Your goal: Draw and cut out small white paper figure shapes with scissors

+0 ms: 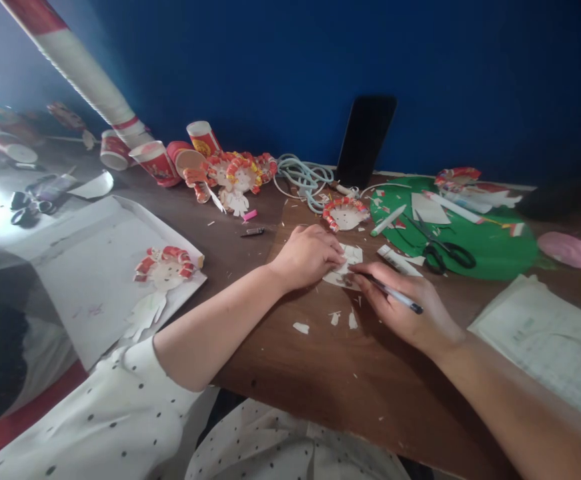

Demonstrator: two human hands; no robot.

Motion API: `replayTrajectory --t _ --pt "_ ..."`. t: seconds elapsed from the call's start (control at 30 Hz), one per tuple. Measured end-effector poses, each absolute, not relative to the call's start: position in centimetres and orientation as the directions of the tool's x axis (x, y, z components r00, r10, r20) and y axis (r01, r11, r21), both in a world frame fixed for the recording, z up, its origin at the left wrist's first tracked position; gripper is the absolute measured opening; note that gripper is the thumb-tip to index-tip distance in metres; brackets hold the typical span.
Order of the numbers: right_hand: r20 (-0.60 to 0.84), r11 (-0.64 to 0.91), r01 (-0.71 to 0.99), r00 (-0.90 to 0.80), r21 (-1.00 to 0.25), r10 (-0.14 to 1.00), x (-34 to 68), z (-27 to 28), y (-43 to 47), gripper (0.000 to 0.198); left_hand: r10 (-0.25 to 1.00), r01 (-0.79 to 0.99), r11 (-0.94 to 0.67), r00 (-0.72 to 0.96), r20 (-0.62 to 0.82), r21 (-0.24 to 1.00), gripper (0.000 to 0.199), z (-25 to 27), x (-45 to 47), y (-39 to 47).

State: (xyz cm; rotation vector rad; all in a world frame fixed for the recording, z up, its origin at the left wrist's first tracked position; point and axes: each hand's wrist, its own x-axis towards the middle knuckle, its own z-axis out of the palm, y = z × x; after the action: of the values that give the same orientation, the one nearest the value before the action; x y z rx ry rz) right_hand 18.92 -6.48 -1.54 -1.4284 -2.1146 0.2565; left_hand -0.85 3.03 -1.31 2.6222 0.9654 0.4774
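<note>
A small white paper piece (353, 255) lies on the brown table between my hands, with lines on it. My left hand (310, 257) rests over its left edge, fingers lying flat and pressing it down. In my right hand (407, 300) is a pen (400, 298), gripped between thumb and fingers, its dark end toward me and its tip at the paper. Paper scraps (301, 327) are scattered just in front. Behind the paper lies a paper face with a red curled-paper border (346, 215).
Black-handled scissors (437, 250) and a green marker (388, 221) lie on a green sheet (500, 257) at right. A phone (367, 140) leans on the blue wall beside a coiled cable (303, 175). Paper cups (155, 162) stand back left; a white box lid (105, 267) is left, papers (545, 340) right.
</note>
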Motion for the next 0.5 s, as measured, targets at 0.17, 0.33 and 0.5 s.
replayTrajectory --t 0.17,0.33,0.5 --pt "0.337 0.408 0.755 -0.26 -0.514 0.905 18.9 -1.6 -6.4 0.026 0.638 0.557 -0.758 0.743 0.204 0.34 0.02 -1.4 -1.0 2.8" --pt "0.378 0.39 0.763 -0.205 -0.516 0.903 18.7 -1.0 -6.4 0.022 0.638 0.562 -0.757 0.747 0.189 0.334 0.022 -1.3 -0.8 2.7" --pt "0.393 0.349 0.776 -0.142 -0.525 0.908 18.6 -0.3 -6.6 0.023 0.677 0.596 -0.722 0.712 0.185 0.35 0.024 -1.2 -0.6 2.6"
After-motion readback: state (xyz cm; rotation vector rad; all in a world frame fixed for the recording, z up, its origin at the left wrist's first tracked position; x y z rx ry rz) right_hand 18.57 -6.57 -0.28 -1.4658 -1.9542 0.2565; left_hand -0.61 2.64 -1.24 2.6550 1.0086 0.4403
